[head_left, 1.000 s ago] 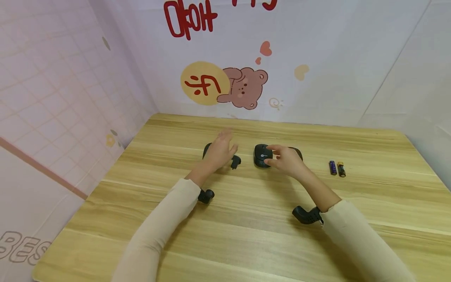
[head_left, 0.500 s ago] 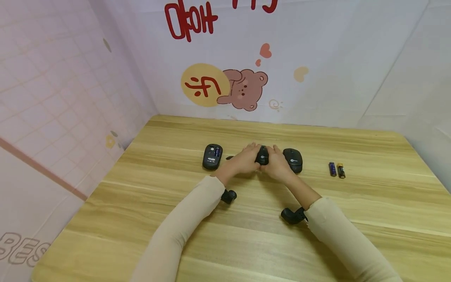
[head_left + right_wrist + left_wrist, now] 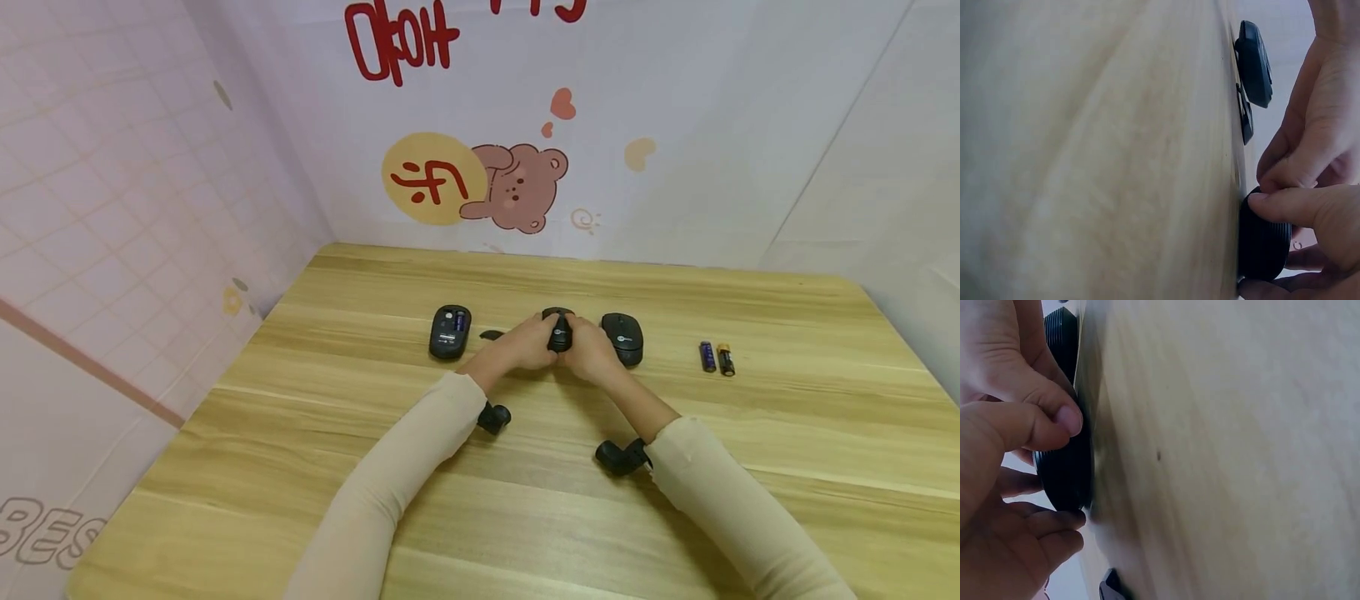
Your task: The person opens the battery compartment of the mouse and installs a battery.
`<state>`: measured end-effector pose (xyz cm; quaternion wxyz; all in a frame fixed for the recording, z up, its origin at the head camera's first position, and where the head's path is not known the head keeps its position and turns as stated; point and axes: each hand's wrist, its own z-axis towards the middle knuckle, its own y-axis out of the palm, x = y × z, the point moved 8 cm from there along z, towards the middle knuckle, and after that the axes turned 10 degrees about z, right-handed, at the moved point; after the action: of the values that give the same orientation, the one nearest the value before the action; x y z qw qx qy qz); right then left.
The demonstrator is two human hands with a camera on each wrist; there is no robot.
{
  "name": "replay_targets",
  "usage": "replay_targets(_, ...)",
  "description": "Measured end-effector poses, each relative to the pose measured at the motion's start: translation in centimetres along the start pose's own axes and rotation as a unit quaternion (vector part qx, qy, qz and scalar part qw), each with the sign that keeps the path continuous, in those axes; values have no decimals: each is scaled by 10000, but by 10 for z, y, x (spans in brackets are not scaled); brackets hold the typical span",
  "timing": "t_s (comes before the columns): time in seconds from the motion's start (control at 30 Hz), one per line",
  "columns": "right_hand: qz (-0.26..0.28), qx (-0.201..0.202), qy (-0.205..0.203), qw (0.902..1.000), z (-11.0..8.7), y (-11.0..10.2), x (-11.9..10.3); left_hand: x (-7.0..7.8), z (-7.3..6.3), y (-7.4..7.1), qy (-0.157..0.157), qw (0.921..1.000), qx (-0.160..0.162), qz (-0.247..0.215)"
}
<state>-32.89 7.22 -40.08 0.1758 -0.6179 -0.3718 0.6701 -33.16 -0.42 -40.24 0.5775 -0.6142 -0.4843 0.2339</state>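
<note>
Hands round mouse, thumbs apparently together

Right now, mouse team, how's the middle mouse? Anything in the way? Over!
Left hand, right hand: both gripping middle mouse. Its top faces up. Another mouse close beside right hand, not blocking.

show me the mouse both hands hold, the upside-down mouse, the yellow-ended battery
Held mouse [image 3: 559,332]: head view, middle of its top.
Upside-down mouse [image 3: 450,333]: head view, middle of its underside.
Yellow-ended battery [image 3: 726,360]: head view, middle of its side.
</note>
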Motion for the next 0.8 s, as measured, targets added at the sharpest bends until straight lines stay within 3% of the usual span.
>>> replay_targets(0.2,198,121,95,9997,-5,-5,0,-3,-3,-4,-1,9996,265,19)
replay_targets(0.6,628,533,-250,9963,-24,-36,-19,0,-22,-23,-287,9887,1467,-61)
replay_targets(0.8,1072,636,-351,9916,-32,-52,-24,8,-37,-37,-98,9827,1850,-8)
